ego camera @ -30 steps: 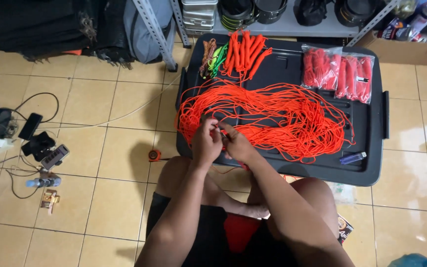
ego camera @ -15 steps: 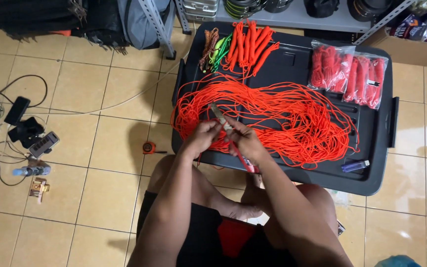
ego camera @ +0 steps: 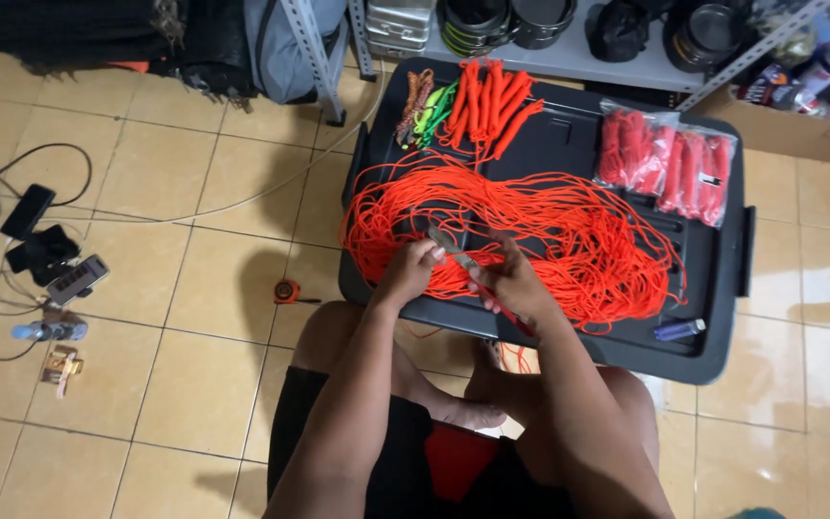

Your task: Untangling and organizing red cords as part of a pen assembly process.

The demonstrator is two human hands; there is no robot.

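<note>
Bright orange cord (ego camera: pixel 549 231) is lying on a black lid (ego camera: pixel 713 288); red bundles (ego camera: pixel 670 168) at two o'clock, something possibly green (ego camera: pixel 431 108) at eleven.

Person is wearing black shorts (ego camera: pixel 386 452) with a red patch (ego camera: pixel 453 459) showing at the middle, near edge of the scene. Arms are showing bare, no sleeves, left hand (ego camera: pixel 407 271) and right hand (ego camera: pixel 511 284) both ungloved, no rings or watch visible. Legs and feet are showing bare too.

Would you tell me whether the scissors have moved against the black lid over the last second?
Yes: the scissors now show between both hands, blades pointing up-left over the orange cord.
</note>
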